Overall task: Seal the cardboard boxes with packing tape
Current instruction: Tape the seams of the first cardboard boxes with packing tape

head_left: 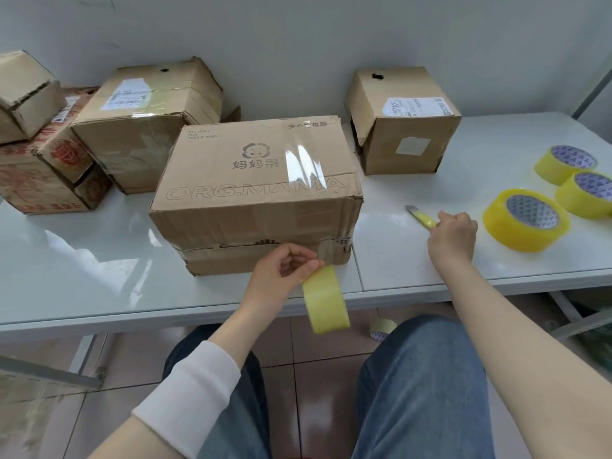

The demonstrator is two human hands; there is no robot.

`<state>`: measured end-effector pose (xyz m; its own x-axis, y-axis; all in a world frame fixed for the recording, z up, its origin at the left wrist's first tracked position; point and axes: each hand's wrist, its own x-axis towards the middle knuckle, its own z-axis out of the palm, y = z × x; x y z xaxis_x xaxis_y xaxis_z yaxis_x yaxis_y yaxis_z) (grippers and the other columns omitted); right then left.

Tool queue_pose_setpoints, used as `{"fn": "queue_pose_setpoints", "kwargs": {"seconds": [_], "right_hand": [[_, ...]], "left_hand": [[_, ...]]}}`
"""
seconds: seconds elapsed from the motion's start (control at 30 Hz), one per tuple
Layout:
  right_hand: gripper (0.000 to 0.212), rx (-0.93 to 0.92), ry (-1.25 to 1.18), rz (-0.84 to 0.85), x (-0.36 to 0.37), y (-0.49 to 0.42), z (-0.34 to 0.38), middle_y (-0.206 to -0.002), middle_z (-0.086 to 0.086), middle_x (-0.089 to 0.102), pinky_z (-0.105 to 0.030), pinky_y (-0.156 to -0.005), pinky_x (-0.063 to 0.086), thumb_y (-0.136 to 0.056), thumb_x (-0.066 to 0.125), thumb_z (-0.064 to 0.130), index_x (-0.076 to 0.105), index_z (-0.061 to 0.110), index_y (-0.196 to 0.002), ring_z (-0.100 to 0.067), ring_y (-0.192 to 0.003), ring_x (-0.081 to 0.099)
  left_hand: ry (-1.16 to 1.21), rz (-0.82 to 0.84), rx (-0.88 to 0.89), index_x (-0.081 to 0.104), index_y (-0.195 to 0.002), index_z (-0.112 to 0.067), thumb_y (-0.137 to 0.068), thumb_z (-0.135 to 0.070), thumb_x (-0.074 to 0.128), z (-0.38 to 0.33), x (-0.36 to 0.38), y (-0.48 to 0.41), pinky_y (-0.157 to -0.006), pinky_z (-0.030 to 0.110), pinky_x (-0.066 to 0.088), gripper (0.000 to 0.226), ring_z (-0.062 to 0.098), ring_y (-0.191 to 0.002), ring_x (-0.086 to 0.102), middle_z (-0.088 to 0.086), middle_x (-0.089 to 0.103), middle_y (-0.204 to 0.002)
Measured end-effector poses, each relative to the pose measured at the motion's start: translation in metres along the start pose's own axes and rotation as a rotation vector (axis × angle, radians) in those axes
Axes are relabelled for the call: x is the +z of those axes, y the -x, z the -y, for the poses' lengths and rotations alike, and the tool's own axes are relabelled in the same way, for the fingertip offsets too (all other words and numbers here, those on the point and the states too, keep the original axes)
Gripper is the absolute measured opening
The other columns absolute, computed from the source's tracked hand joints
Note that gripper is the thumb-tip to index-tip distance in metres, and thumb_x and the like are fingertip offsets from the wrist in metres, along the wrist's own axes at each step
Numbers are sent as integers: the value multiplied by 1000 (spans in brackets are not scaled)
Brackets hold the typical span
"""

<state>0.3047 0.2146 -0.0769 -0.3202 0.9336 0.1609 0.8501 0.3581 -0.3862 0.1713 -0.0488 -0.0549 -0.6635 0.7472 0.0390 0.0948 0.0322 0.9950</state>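
Cardboard box [255, 190], creased, rectangular, sits beside round translucent yellow tape roll [326, 299].

Parcel-packing workstation, plain utility room.
Worn cardboard boxes [145, 134] with shipping labels [418, 107] crowd a white table [82, 260] against a bare wall [298, 34]; spare tape rolls [496, 230], tiled floor [314, 392].

Top of the middle cardboard box [255, 180] reads "ORG.MAMA", with "妈妈果" under a round logo and "RELIABLE FOR MOM & BABY" at its corner.
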Motion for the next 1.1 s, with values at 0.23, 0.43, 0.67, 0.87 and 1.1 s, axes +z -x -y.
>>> {"fn": "queue_pose_setpoints", "kwargs": {"seconds": [0.23, 0.43, 0.67, 0.87, 1.1], "right_hand": [[29, 86, -12, 179, -20, -2, 3, -121, -23, 53, -39, -91, 40, -91, 52, 15, 59, 6, -118, -40, -111, 48], [13, -208, -664, 35, -62, 64, 39, -105, -3, 63, -5, -56, 40, -94, 50, 8, 44, 12, -105, -8, -77, 61], [12, -939, -315, -107, -91, 123, 86, -83, -5, 66, -15, -56, 39, -83, 67, 15, 67, 6, -92, -16, -70, 57], [10, -968, -136, -180, -83, 126, 94, -78, -6, 66, -18, -53, 36, -75, 77, 9, 71, 7, -82, -24, -67, 60], [12, -1013, -93, -300, -76, 128, 100, -75, -8, 66, -23, -50, 43, -72, 79, 8, 70, 5, -79, -25, -62, 60]], "left_hand": [[16, -3, 19, 63, -86, -18, -88, -9, 63, -2, 1, 2, -73, 12, 49, 10, 3, -81, 67, -10, 73, -78], [53, -42, 34, 63, -86, -19, -92, -12, 58, -4, 6, 2, -70, 12, 49, 11, 2, -76, 67, -10, 72, -73], [107, -96, 49, 63, -82, -16, -93, -10, 55, -4, 12, 7, -66, 10, 47, 15, 2, -69, 65, -8, 71, -68], [159, -135, 39, 62, -79, -8, -93, -9, 55, -7, 15, 11, -63, 9, 47, 16, 1, -67, 66, -8, 69, -63], [226, -184, -51, 64, -75, -15, -93, -14, 58, -9, 17, 9, -62, 10, 48, 19, 3, -67, 68, -9, 70, -62]]}}
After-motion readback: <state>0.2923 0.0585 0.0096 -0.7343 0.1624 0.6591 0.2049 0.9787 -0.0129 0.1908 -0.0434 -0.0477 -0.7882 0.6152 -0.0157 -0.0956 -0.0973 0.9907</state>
